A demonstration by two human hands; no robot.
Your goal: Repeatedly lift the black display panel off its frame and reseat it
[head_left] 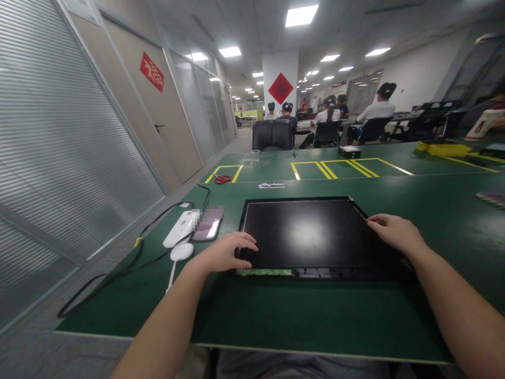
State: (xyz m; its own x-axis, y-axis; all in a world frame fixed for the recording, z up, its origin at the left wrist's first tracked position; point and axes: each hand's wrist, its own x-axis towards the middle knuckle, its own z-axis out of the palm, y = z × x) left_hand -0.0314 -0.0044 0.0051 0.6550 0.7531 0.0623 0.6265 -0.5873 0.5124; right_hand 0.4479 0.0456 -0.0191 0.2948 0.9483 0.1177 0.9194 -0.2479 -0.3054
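A flat black panel (311,234), like a monitor lying face up, rests on the green table (276,310) in front of me. A strip of green circuit board shows along its near edge. My left hand (224,252) lies on the panel's near left corner, fingers curled over the edge. My right hand (396,233) rests on the panel's right edge, fingers stretched flat along it.
Left of the panel lie a phone (208,227), a white power strip (179,229), a round white puck (181,251) and black cables. Red scissors (222,179), a small black box (349,151) and a yellow tray (444,149) sit farther back. Several people sit at distant tables.
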